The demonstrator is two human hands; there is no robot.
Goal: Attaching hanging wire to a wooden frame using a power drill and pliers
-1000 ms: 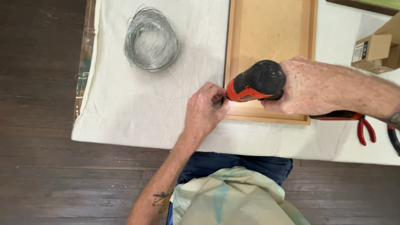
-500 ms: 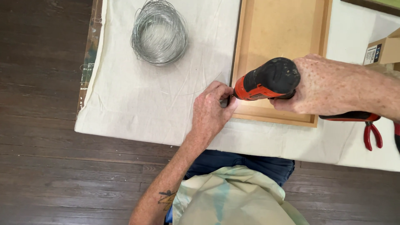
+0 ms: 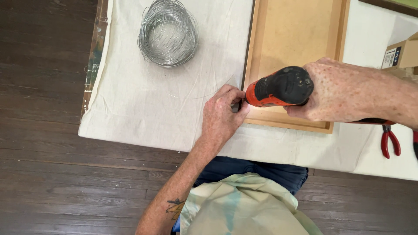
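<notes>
My right hand grips an orange and black power drill, its nose pointing left at the near left corner of a wooden frame lying face down on a white cloth. My left hand pinches something small at that corner, right at the drill's tip; the small part is hidden by my fingers. A thin strand of wire curves across the cloth toward my left hand.
A coil of silver wire lies on the cloth at the back left. Red-handled pliers rest at the right, below my right forearm. A cardboard box stands at the far right. Dark wooden floor surrounds the table.
The view has shifted slightly, so the table sits a little further right in the frame. Both hands stay at the frame's corner with the drill against it.
</notes>
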